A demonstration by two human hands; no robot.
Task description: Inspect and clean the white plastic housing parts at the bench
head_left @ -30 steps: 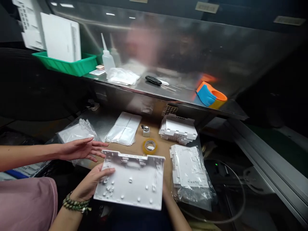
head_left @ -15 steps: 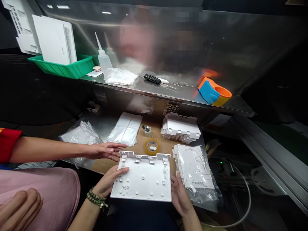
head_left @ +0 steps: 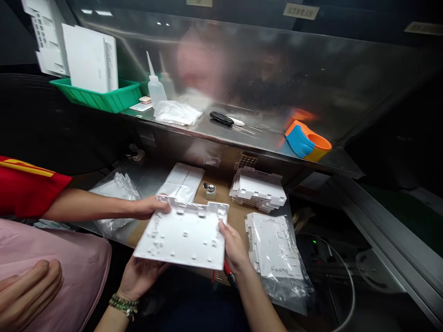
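Note:
A white plastic panel (head_left: 187,237), with small posts and clips on its upper face, is held tilted over the near side of the bench. My left hand (head_left: 140,276), a beaded bracelet at its wrist, supports the near left part from below; its fingertips are hidden underneath. At the right edge, my right hand (head_left: 233,244) grips the panel with its fingers curled round the side. A co-worker's hand (head_left: 152,206) in a red sleeve grasps the far left corner. Partly hidden below the panel, near my right wrist, is a red and black object (head_left: 229,272).
Stacked white panels (head_left: 259,184) stand at the right rear, with bagged panels (head_left: 275,244) in front. Another plastic bag (head_left: 116,191) and clear sleeves (head_left: 183,180) lie left. The shelf holds a green tray (head_left: 100,99), a squeeze bottle (head_left: 157,90) and an orange-blue holder (head_left: 306,140).
The panel has moved left and tilted, now covering the tape roll. The co-worker's hand has reached in and taken its far left corner. My left hand has shifted underneath.

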